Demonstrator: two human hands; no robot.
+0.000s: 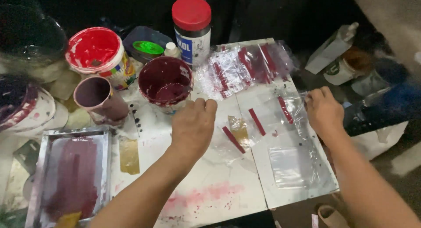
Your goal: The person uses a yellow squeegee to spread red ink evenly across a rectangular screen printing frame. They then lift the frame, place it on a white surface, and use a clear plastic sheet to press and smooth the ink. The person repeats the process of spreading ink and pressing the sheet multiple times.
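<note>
A red-lidded white jar stands at the back of the paint-stained white worktable, beside a dark tub with a green lid. A white bucket of red paint sits to the left, with a mauve-smeared cup just below it. A metal-framed printing screen (coated in maroon ink) lies at the lower left. A strip of yellowed tape sticks beside it.

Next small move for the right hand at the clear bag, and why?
Probably draw the clear plastic bag a little toward the centre of the white board. The right hand already pinches its edge at the board's right side, while the left hand hovers over the board near the maroon paint cup, holding nothing that shows.
</note>
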